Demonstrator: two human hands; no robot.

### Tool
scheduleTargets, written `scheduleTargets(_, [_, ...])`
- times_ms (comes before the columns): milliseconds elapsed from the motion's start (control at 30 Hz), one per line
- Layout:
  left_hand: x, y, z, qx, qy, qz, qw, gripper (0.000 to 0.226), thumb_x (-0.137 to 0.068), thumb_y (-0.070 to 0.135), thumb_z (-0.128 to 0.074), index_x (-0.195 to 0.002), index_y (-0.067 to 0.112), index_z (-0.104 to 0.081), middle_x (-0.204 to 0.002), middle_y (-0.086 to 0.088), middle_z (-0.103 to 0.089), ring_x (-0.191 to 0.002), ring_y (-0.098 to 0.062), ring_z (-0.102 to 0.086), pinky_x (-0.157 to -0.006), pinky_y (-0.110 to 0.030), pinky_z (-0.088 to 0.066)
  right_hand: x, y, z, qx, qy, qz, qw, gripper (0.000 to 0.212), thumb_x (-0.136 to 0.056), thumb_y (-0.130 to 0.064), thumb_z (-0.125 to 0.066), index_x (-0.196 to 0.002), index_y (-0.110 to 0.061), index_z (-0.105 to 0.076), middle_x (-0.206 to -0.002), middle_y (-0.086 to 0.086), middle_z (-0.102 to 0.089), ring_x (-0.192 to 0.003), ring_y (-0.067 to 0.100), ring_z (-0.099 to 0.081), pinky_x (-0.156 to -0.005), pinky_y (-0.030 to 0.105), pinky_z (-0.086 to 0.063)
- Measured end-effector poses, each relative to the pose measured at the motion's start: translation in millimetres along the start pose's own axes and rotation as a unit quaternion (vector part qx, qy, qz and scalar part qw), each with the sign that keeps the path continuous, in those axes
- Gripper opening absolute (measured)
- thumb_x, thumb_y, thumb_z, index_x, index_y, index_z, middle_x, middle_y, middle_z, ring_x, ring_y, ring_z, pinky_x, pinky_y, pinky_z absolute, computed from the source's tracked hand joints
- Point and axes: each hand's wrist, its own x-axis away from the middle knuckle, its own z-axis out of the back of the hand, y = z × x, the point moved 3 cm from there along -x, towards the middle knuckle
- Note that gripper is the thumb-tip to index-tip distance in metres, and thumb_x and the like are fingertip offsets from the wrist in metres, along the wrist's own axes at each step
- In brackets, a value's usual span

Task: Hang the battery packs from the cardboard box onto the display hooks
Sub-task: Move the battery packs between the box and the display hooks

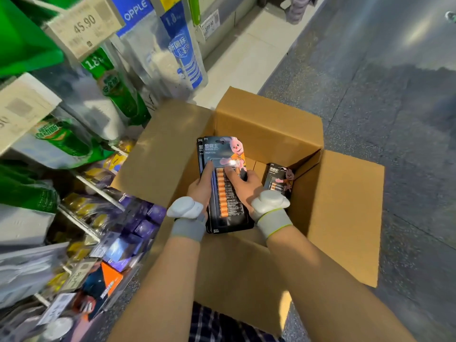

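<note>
1. Grip: The left hand (201, 186) and the right hand (243, 186) are both closed on one stack of battery packs (222, 151). At least two packs are counted, one behind the other. A thumb from each hand is pressed on the front face. The fingers are wrapped round the side edges, the left hand at the left edge and the right hand at the right.
2. Position: The stack is held over the open cardboard box (266, 127), between its raised flaps. It is judged to be lifted off the box bottom.
3. Axis: The long axis of the stack runs straight away from the wrists. The hanging-hole end lies beyond the fingertips and the lower end lies between the wrists.
4. Stock left: A smaller pack (278, 178) is seen inside the box, just right of the right-hand grip, against the box wall.
5. Target: The display (93, 188) lies to the left of the grip, so the left hand is the nearer one. That area is blurred and no free hook can be made out.
6. Judgement: The packs are being taken out. A carry to the left is called for next, with the hole end led first. Two packs held together may snag at the hook.
</note>
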Motion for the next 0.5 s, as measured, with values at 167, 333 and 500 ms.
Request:
scheduleTargets(167, [20,8,27,-0.006,0.014,-0.026,1.000,0.075,-0.080,0.080,-0.043,-0.103,0.013,-0.068,-0.105,-0.013,-0.068,-0.098,-0.030,-0.065,-0.096,-0.038,-0.048,26,-14,-15,0.004,0.002,0.015,1.000,0.052,-0.084,-0.054,-0.062,-0.105,-0.008,-0.054,-0.106,0.017,-0.065,-0.097,0.034,-0.063,-0.091,0.047,-0.051])
scheduleTargets(333, [50,12,66,0.025,0.052,-0.038,0.998,0.070,-0.096,0.059,-0.036,-0.137,0.003,-0.045,-0.140,-0.020,-0.048,-0.130,-0.037,-0.046,-0.105,-0.046,-0.038,54,-23,-45,-0.004,-0.024,0.041,0.999,0.062,-0.066,-0.070,-0.062,-0.093,-0.015,-0.054,-0.104,0.018,-0.066,-0.096,0.036,-0.064,-0.091,0.051,-0.050])
scheduleTargets(500, [71,3,108,0.032,0.097,-0.055,0.993,0.104,-0.070,0.087,-0.037,-0.132,0.005,-0.052,-0.133,-0.021,-0.055,-0.122,-0.039,-0.053,-0.106,-0.050,-0.041,82,-27,-78,-0.020,-0.056,0.056,0.997,0.042,-0.070,-0.060,-0.069,-0.081,-0.022,-0.056,-0.101,0.020,-0.069,-0.097,0.039,-0.065,-0.089,0.053,-0.052])
